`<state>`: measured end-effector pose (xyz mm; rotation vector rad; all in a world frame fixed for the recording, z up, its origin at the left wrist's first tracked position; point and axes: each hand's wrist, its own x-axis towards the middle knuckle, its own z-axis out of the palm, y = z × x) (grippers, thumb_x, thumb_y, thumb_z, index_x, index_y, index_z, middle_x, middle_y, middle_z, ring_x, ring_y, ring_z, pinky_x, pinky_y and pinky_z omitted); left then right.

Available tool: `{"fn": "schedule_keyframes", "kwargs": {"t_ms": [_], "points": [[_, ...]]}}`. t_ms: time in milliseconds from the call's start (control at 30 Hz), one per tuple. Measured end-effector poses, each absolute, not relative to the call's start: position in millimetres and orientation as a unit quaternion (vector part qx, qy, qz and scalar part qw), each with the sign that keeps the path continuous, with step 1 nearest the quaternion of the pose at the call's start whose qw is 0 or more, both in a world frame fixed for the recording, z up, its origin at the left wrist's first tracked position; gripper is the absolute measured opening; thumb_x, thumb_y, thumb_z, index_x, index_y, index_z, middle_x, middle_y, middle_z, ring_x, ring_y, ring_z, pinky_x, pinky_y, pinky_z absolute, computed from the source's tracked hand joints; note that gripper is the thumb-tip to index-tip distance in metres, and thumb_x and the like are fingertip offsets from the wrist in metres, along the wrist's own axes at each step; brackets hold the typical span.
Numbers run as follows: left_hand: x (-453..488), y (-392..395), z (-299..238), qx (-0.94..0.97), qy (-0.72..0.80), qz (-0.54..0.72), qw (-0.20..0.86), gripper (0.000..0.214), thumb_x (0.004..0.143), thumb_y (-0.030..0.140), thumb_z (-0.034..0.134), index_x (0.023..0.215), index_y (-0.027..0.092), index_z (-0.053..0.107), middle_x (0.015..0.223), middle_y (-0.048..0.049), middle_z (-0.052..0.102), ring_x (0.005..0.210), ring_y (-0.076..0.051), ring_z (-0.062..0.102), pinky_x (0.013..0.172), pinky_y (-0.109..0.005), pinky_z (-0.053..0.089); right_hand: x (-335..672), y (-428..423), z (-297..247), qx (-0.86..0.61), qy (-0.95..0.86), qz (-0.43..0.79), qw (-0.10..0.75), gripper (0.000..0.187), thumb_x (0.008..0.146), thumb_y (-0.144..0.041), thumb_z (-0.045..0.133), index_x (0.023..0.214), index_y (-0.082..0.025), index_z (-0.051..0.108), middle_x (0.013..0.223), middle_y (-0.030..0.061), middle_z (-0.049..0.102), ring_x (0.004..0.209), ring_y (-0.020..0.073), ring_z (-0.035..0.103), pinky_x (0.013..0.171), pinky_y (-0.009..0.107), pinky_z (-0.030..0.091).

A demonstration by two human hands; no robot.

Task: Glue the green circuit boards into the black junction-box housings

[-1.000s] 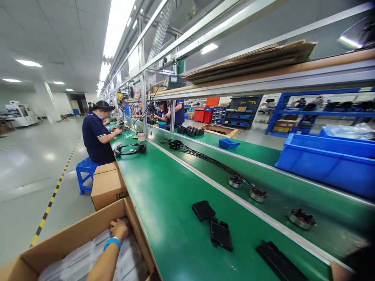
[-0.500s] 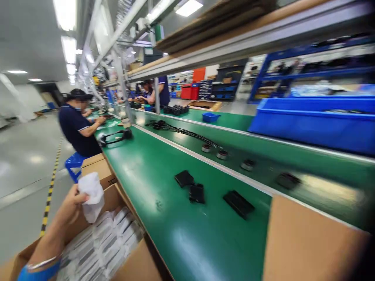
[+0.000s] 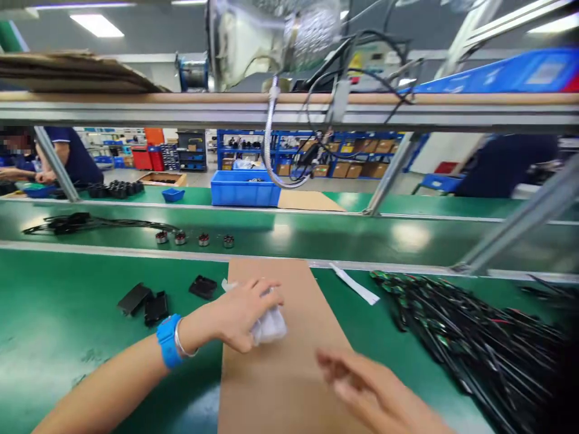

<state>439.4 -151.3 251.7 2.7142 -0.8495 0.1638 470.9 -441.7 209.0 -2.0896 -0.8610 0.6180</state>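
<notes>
My left hand (image 3: 246, 310), with a blue band at the wrist, is curled over a white, translucent wrapped packet (image 3: 270, 327). The packet is just over or on a brown cardboard sheet (image 3: 289, 386) that lies on the green bench; its contents cannot be made out. My right hand (image 3: 371, 386), blurred by motion, is low over the right edge of the cardboard, apart from the packet. Its fingers are half bent and nothing shows in them. Left of my left hand lie black plastic cases (image 3: 136, 299), and another black case (image 3: 203, 287) sits near the cardboard.
A heap of black cables (image 3: 470, 337) covers the bench at right, beside a white strip (image 3: 355, 283). Several small round metal parts (image 3: 203, 240) and a cable bundle (image 3: 76, 222) lie farther back. A flexible metal hose (image 3: 270, 132) hangs from the overhead rail. Co-workers stand beyond.
The view has swung right, from the carton of wrapped packets to the cardboard sheet. My left hand has carried the white packet from over the carton to the cardboard. My right hand has come into view.
</notes>
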Motion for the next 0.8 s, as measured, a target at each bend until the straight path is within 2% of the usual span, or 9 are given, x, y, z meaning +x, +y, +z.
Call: {"fn": "schedule_keyframes", "kwargs": {"t_ms": [100,200,333,400,433,500,600,733,800], "points": [[443.4,-142.5,228.1,0.946,-0.265,0.068,0.172,0.074,0.055,0.008,0.056,0.125,0.024,0.039,0.142,-0.0109,0.039,0.123,-0.031,0.043,0.101,-0.045,0.038,512.3,-421.6,211.7,-0.846,-0.296,0.204,0.394,0.06,0.093,-0.056,0.038,0.141,-0.021,0.04,0.141,0.0154,0.045,0.117,0.0274,0.053,0.095,0.043,0.046],[431.0,-132.7,212.4,0.957,-0.17,0.112,0.206,0.055,0.068,0.008,0.052,0.12,0.021,0.043,0.128,-0.0117,0.049,0.116,-0.027,0.048,0.098,-0.042,0.041,533.9,-378.7,202.3,-0.857,-0.31,0.186,0.368,0.064,0.089,-0.054,0.043,0.14,-0.015,0.041,0.137,0.0171,0.049,0.113,0.0262,0.056,0.091,0.039,0.046],[421.4,-131.7,201.1,0.962,-0.108,0.127,0.215,0.035,0.073,0.024,0.064,0.106,0.019,0.054,0.117,-0.0114,0.055,0.105,-0.03,0.05,0.09,-0.044,0.043,536.2,-332.7,190.9,-0.854,-0.349,0.153,0.355,0.037,0.084,-0.04,0.054,0.115,-0.018,0.057,0.111,0.0082,0.064,0.092,0.0198,0.061,0.075,0.03,0.045],[423.1,-130.6,199.0,0.961,-0.081,0.135,0.227,0.01,0.078,0.023,0.058,0.087,0.019,0.055,0.096,-0.0076,0.059,0.092,-0.026,0.053,0.081,-0.039,0.044,539.2,-327.7,192.8,-0.865,-0.346,0.129,0.341,0.016,0.086,-0.03,0.049,0.091,-0.018,0.058,0.087,0.0042,0.065,0.077,0.0173,0.058,0.065,0.027,0.041],[425.0,-129.0,198.9,0.959,-0.067,0.142,0.235,0.001,0.081,0.02,0.053,0.08,0.019,0.053,0.087,-0.0059,0.059,0.086,-0.023,0.053,0.077,-0.036,0.043,542.5,-329.7,196.6,-0.872,-0.341,0.116,0.332,0.013,0.086,-0.026,0.046,0.081,-0.019,0.055,0.079,0.0028,0.063,0.072,0.0166,0.056,0.062,0.027,0.038],[429.5,-124.1,200.5,0.953,-0.035,0.16,0.254,0.01,0.084,0.019,0.045,0.075,0.02,0.049,0.08,-0.0043,0.056,0.079,-0.021,0.053,0.074,-0.033,0.042,550.5,-338.3,208.8,-0.886,-0.33,0.086,0.314,0.017,0.087,-0.022,0.042,0.071,-0.02,0.048,0.071,0.0015,0.059,0.066,0.0159,0.052,0.059,0.026,0.033],[435.3,-116.8,202.4,0.942,0.021,0.184,0.281,0.012,0.087,0.024,0.042,0.077,0.021,0.047,0.082,-0.0046,0.055,0.079,-0.021,0.052,0.075,-0.034,0.041,556.0,-344.1,228.6,-0.903,-0.311,0.033,0.293,0.019,0.089,-0.024,0.038,0.071,-0.02,0.045,0.069,0.0021,0.056,0.066,0.0167,0.05,0.059,0.028,0.029],[437.8,-113.5,191.7,0.92,0.1,0.186,0.33,0.023,0.077,0.039,0.059,0.084,0.019,0.05,0.089,-0.0068,0.056,0.082,-0.025,0.055,0.071,-0.036,0.043,544.0,-316.9,230.0,-0.904,-0.329,0.027,0.273,0.023,0.089,-0.038,0.046,0.076,-0.019,0.05,0.083,0.0059,0.059,0.074,0.0182,0.053,0.062,0.028,0.031],[438.5,-112.3,183.3,0.905,0.12,0.161,0.375,0.027,0.073,0.043,0.062,0.079,0.019,0.051,0.077,-0.0038,0.057,0.068,-0.022,0.057,0.061,-0.032,0.044,540.1,-302.0,222.1,-0.902,-0.341,0.046,0.262,0.02,0.085,-0.035,0.054,0.077,-0.018,0.053,0.086,0.0069,0.06,0.076,0.0178,0.054,0.062,0.027,0.033]]}}
